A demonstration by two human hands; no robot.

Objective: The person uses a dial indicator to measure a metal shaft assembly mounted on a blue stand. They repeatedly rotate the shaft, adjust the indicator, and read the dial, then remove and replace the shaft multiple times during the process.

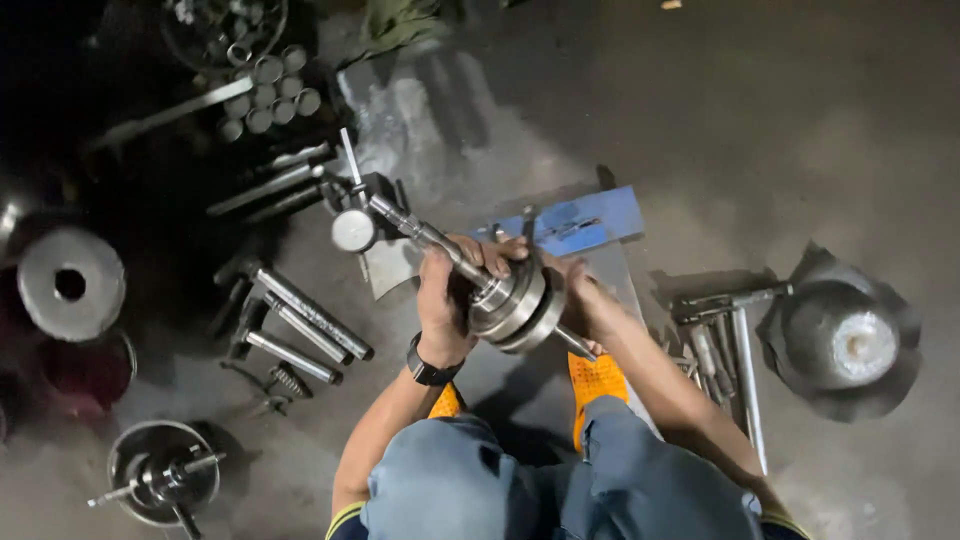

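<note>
- At the far left a thick round metal disc [70, 283] with a hole in the middle lies on the concrete floor [800, 120].
- Below it a round metal pan [160, 473] holds a small crankshaft-like part.
- Next, several steel rods [305, 325] lie side by side on the floor; above them a group of short metal cylinders [268, 88] stands together.
- A dial gauge [353, 230] sits near the upper end of the shaft.
- The left hand [440, 295], with a black wristwatch [430, 370], is closed around the crankshaft [505, 300], which is held in the air, tilted, above the person's knees.
- The right hand [570, 290] grips the round webs of the same crankshaft from the other side.
- A blue metal plate [590, 218] lies behind the hands.
- On the right long tools [735, 345] lie on the floor, just beside a domed metal piece [845, 340].
</note>
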